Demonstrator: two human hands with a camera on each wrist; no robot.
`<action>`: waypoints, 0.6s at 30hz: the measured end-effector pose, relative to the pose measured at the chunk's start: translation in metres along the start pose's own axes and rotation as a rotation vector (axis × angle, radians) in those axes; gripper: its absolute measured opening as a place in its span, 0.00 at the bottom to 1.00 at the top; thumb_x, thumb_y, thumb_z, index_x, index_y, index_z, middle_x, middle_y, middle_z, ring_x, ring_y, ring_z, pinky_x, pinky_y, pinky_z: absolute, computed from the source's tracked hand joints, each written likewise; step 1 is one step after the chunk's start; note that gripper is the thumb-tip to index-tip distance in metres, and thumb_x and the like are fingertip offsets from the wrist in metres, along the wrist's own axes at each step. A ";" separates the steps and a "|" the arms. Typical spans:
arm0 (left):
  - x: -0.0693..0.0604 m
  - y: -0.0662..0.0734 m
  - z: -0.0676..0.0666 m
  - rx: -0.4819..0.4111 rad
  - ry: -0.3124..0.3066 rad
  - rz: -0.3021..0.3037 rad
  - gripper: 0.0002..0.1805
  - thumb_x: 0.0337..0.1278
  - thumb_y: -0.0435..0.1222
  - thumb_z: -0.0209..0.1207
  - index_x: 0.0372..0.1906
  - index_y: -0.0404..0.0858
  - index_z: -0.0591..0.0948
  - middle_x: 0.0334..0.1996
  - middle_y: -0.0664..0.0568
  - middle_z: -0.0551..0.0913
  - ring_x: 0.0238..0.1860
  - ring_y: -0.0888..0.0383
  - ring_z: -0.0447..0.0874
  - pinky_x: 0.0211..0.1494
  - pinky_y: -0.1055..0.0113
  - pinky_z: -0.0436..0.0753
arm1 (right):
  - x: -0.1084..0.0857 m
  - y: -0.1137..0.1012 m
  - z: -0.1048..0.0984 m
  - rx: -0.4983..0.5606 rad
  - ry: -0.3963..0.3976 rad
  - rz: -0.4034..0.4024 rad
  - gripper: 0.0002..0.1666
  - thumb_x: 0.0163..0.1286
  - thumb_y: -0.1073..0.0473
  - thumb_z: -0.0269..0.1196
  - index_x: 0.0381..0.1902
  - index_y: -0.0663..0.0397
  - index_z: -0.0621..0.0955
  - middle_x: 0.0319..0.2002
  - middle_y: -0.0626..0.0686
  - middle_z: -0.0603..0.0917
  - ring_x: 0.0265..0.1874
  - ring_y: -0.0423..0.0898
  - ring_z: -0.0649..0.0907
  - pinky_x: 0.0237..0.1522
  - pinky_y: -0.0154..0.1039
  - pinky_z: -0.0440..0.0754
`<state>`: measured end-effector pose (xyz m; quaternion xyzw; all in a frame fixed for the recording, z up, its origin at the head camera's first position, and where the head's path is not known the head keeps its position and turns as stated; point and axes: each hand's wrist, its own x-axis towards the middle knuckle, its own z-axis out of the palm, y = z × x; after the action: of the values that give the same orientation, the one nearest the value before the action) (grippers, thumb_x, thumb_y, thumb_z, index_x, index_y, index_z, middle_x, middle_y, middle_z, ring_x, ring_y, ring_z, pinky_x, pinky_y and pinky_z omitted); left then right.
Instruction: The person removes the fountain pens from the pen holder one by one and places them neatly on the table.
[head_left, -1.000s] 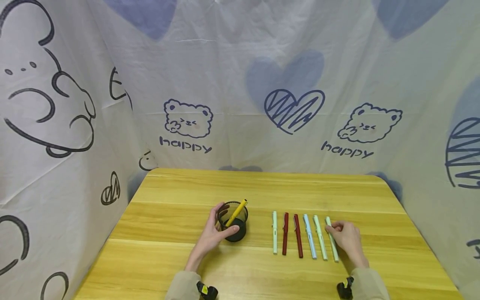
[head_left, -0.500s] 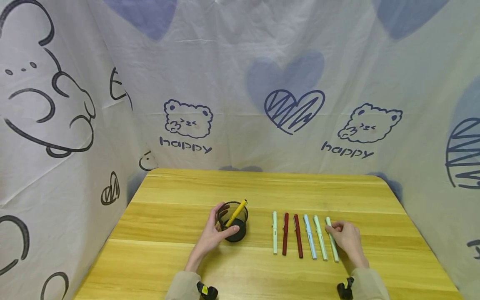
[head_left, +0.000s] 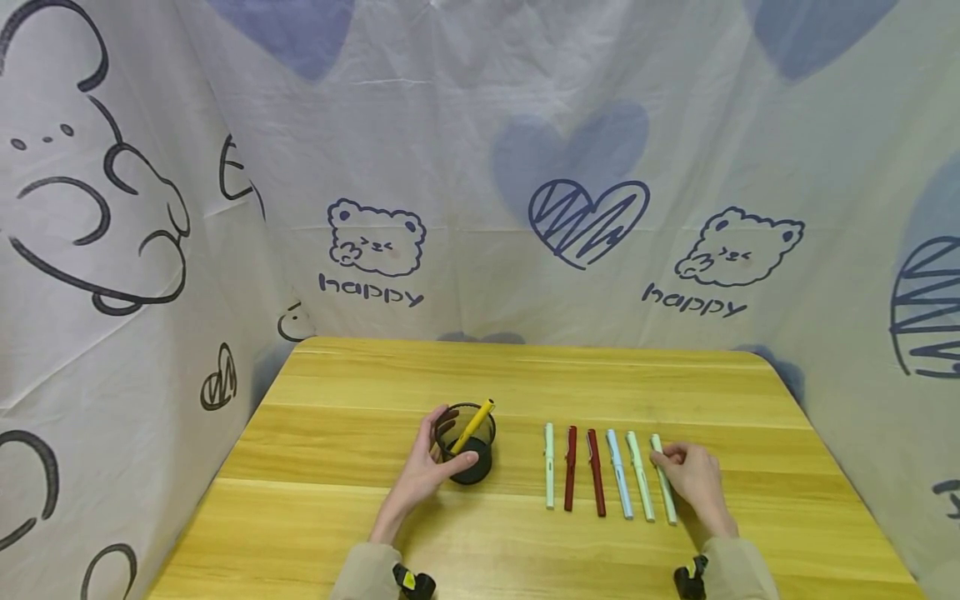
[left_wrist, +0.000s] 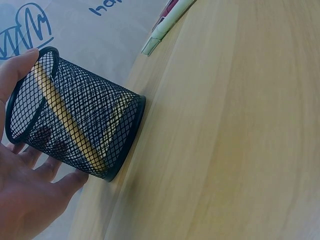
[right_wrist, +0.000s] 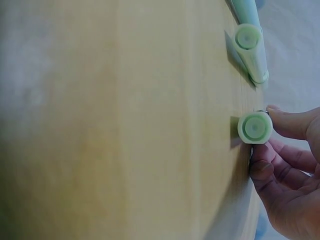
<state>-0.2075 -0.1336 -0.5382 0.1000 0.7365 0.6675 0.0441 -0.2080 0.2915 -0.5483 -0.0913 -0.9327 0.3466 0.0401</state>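
My left hand [head_left: 423,468] is curled around a black mesh pen holder [head_left: 468,471], thumb on the near side and fingers behind. The holder stands upright on the table, and one yellow pen [head_left: 476,423] leans inside it, visible through the mesh [left_wrist: 82,117] in the left wrist view. On the right, the thumb and fingers of my right hand [head_left: 693,479] pinch a pale green pen [head_left: 667,493], the rightmost in a row. The right wrist view shows that pen's round end [right_wrist: 255,128] close to the table, with the thumb above and fingertips below.
Left of the held pen lie another pale green pen [head_left: 641,479], a light blue pen [head_left: 620,473], two dark red pens [head_left: 597,472] and a pale green pen [head_left: 550,467], roughly parallel. They rest on a wooden table [head_left: 375,367]. A printed cloth [head_left: 465,150] hangs behind it.
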 end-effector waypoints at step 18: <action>0.001 -0.001 0.001 -0.013 0.006 0.008 0.50 0.57 0.35 0.70 0.79 0.43 0.53 0.77 0.44 0.62 0.80 0.41 0.53 0.80 0.34 0.48 | -0.006 -0.006 -0.003 0.031 0.040 -0.034 0.24 0.72 0.54 0.65 0.53 0.72 0.81 0.36 0.62 0.85 0.29 0.45 0.79 0.27 0.32 0.73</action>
<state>-0.2087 -0.1325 -0.5392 0.1006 0.7320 0.6726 0.0399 -0.2030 0.2877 -0.5423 -0.0817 -0.9276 0.3584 0.0662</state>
